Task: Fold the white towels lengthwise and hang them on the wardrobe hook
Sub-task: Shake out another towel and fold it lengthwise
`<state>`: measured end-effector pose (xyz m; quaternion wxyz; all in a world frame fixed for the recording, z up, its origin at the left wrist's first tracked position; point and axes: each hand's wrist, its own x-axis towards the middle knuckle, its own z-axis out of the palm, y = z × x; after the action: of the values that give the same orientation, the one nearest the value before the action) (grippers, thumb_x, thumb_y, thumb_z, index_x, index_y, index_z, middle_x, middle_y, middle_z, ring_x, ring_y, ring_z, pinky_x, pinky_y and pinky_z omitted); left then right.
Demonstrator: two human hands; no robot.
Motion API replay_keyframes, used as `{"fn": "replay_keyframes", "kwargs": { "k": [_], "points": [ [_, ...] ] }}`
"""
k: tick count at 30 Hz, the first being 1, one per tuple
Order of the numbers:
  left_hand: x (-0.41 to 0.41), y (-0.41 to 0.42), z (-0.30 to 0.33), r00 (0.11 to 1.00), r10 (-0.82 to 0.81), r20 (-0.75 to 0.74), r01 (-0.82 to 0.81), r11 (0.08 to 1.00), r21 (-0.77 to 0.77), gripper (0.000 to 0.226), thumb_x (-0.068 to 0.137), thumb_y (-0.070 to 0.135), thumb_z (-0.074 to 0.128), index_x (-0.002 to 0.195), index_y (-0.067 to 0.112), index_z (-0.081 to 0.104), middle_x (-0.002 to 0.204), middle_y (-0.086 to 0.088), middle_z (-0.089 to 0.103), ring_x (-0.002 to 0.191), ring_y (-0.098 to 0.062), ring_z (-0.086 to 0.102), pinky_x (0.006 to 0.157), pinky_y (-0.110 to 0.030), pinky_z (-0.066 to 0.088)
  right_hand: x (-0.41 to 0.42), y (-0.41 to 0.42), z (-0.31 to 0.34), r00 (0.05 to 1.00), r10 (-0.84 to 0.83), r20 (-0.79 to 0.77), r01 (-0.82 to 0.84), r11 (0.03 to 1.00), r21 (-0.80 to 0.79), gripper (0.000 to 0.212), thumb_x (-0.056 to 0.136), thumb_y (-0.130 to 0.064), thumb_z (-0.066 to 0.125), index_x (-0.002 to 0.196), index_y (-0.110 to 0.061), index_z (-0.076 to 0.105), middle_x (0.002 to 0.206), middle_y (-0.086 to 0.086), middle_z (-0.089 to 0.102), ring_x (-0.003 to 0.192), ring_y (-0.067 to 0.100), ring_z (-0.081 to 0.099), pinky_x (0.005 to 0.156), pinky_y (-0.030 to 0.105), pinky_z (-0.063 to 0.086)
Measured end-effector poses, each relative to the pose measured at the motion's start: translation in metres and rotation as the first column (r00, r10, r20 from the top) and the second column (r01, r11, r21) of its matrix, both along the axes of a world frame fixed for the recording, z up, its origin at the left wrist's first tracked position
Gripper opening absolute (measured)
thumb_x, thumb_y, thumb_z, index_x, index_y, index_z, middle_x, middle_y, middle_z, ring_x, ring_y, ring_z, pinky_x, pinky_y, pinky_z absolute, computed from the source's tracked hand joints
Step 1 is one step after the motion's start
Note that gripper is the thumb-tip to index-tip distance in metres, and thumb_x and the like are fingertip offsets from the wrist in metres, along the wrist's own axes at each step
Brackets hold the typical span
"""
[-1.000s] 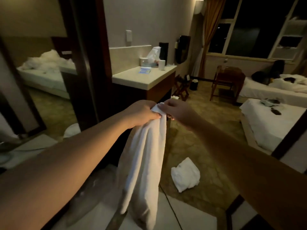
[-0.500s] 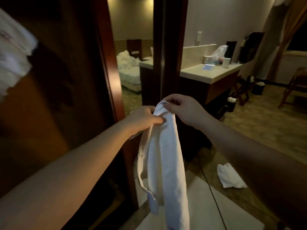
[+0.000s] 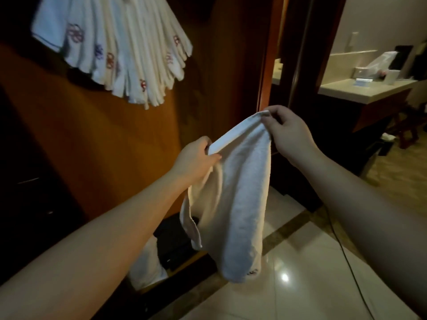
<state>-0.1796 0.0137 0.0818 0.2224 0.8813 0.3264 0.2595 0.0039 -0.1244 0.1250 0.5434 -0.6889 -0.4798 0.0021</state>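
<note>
The hanging towels (image 3: 120, 49) run off the top edge, so whatever holds them is out of sight. Their red and blue emblems blur beyond reading.

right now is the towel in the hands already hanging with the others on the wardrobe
No, both the left hand and right hand hold the towel well below the hung towels.

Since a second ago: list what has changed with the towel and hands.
The view swung left to the wardrobe, bringing the hung towels into sight. The left hand and right hand moved apart, spreading the towel's top edge. Both hands still pinch it as before; none let go.
</note>
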Motion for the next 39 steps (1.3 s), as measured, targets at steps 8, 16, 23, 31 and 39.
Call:
{"fn": "replay_keyframes", "kwargs": {
  "k": [8, 16, 23, 31, 39],
  "points": [
    [-0.149, 0.047, -0.005, 0.865, 0.187, -0.466, -0.212, 0.977, -0.002, 0.035, 0.093, 0.045, 0.062, 0.103, 0.011, 0.066, 0.094, -0.001, 0.064, 0.079, -0.014, 0.059, 0.059, -0.028, 0.045, -0.046, 0.009, 0.019, 0.99, -0.121, -0.077, 0.128, 0.987, 0.097, 0.017, 0.099, -0.038, 0.049, 0.107, -0.036, 0.064, 0.11, -0.008, 0.066, 0.1, 0.011, 0.063, 0.091, 0.04, 0.054],
    [-0.258, 0.064, -0.032, 0.873, 0.416, -0.257, -0.402, 0.91, 0.104, 0.009, 0.097, 0.026, 0.052, 0.094, 0.02, 0.058, 0.084, -0.002, 0.063, 0.072, -0.018, 0.059, 0.063, -0.038, 0.05, -0.068, 0.025, 0.008, 0.983, -0.179, -0.038, 0.181, 0.981, 0.068, 0.013, 0.1, -0.039, 0.043, 0.107, -0.038, 0.054, 0.117, -0.001, 0.059, 0.095, 0.007, 0.06, 0.069, 0.025, 0.046],
    [-0.301, 0.06, -0.024, 0.843, 0.499, 0.201, -0.487, 0.867, -0.109, 0.014, 0.091, 0.037, 0.067, 0.082, 0.026, 0.064, 0.079, 0.008, 0.066, 0.073, -0.012, 0.061, 0.06, -0.031, 0.044, -0.074, 0.031, -0.003, 0.973, -0.229, -0.023, 0.229, 0.973, 0.001, 0.023, 0.103, -0.036, 0.04, 0.118, -0.027, 0.055, 0.089, -0.017, 0.056, 0.08, -0.001, 0.053, 0.06, 0.023, 0.035],
    [-0.31, 0.052, -0.002, 0.625, 0.427, 0.654, 0.001, 0.837, -0.547, 0.016, 0.097, 0.032, 0.062, 0.086, 0.021, 0.065, 0.087, -0.003, 0.069, 0.078, -0.021, 0.067, 0.074, -0.041, 0.053, -0.069, 0.018, 0.001, 0.953, -0.273, 0.129, 0.272, 0.962, 0.022, 0.029, 0.105, -0.041, 0.039, 0.125, -0.026, 0.055, 0.084, -0.02, 0.052, 0.072, -0.004, 0.048, 0.059, 0.021, 0.035],
    [-0.282, 0.027, -0.045, 0.586, 0.728, 0.355, 0.083, 0.382, -0.921, 0.022, 0.104, 0.024, 0.052, 0.101, 0.006, 0.064, 0.081, -0.01, 0.076, 0.068, -0.02, 0.075, 0.071, -0.043, 0.056, -0.076, 0.008, -0.074, 0.866, -0.175, -0.468, 0.023, 0.949, -0.314, 0.034, 0.104, -0.026, 0.048, 0.127, -0.006, 0.062, 0.121, 0.019, 0.068, 0.105, 0.034, 0.067, 0.091, 0.048, 0.056]
  ]
}}
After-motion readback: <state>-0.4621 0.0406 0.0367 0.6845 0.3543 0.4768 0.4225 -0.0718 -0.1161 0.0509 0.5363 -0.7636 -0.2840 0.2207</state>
